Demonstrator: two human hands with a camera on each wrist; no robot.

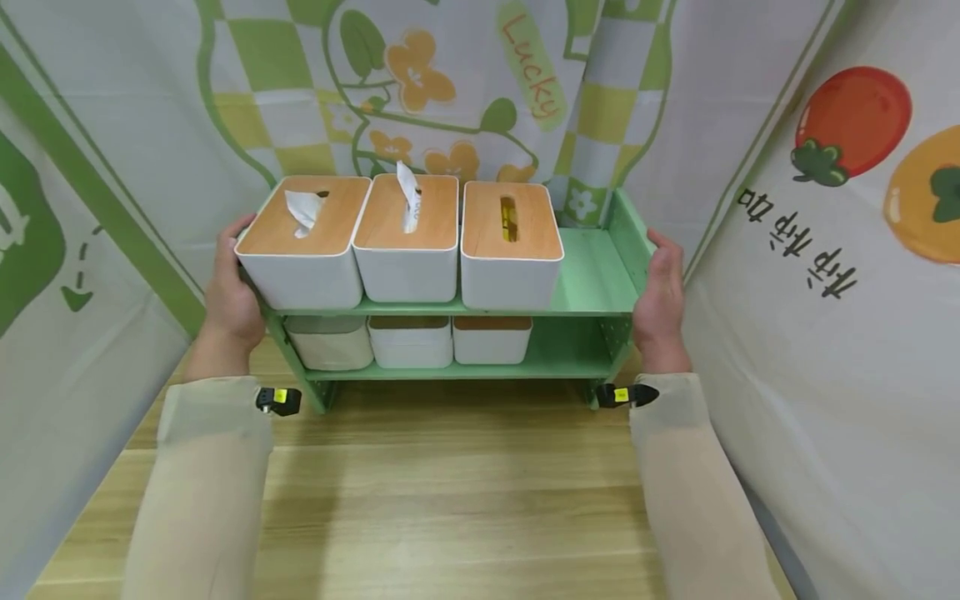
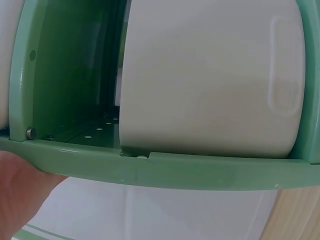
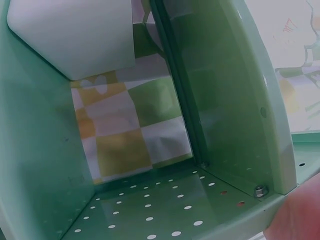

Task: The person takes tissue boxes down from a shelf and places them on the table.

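Note:
A green two-tier shelf rack (image 1: 592, 262) stands on a wood-grain surface. My left hand (image 1: 234, 300) lies against the outside of its left side panel, fingers reaching toward the back. Against the right side panel (image 1: 628, 237) rests my right hand (image 1: 662, 292), palm facing inward. On the upper tier sit three white tissue boxes with wooden lids: the left box (image 1: 307, 275) and middle box (image 1: 407, 275) have tissue poking out, and the right box (image 1: 512, 283) shows yellow in its slot. In the left wrist view, part of my hand (image 2: 20, 187) shows outside the panel (image 2: 200, 172).
The lower tier carries a cream bin (image 1: 333, 348) and two white boxes, one in the middle (image 1: 411, 348) and one further right (image 1: 491, 346). Patterned white-and-green fabric (image 1: 465, 75) hangs behind the rack, with printed fabric (image 1: 825, 350) at the right.

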